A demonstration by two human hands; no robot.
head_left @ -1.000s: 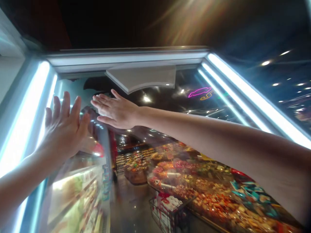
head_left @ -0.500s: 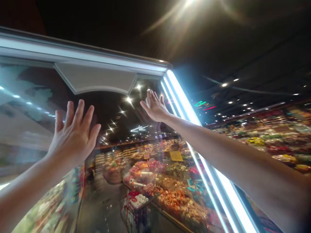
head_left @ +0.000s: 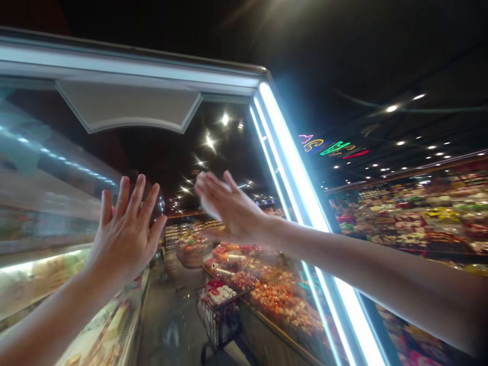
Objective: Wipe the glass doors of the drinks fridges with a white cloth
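Observation:
My left hand [head_left: 129,229] is raised with its fingers spread, the back of the hand toward me. It faces a large glass panel [head_left: 229,152]; whether the fingertips touch the glass I cannot tell. My right hand [head_left: 234,211] reaches across from the right, fingers stretched and slightly blurred, in front of the same glass. Neither hand has anything in it. Bright white light strips [head_left: 305,188] run down the panel's right side, behind my right forearm. A lit pale frame [head_left: 152,72] borders its top, with a grey trapezoid plate [head_left: 133,104] below.
A shopping cart [head_left: 219,312] with packages appears through or in the glass, beside a produce display [head_left: 282,300]. At the lower left are lit shelves of goods [head_left: 46,282]. More stocked shelves [head_left: 419,218] line the right, and neon signs [head_left: 335,148] hang above.
My right hand has moved left and down, away from the light strips and closer to my left hand. My left hand sits slightly lower and farther right. The view has shifted a little.

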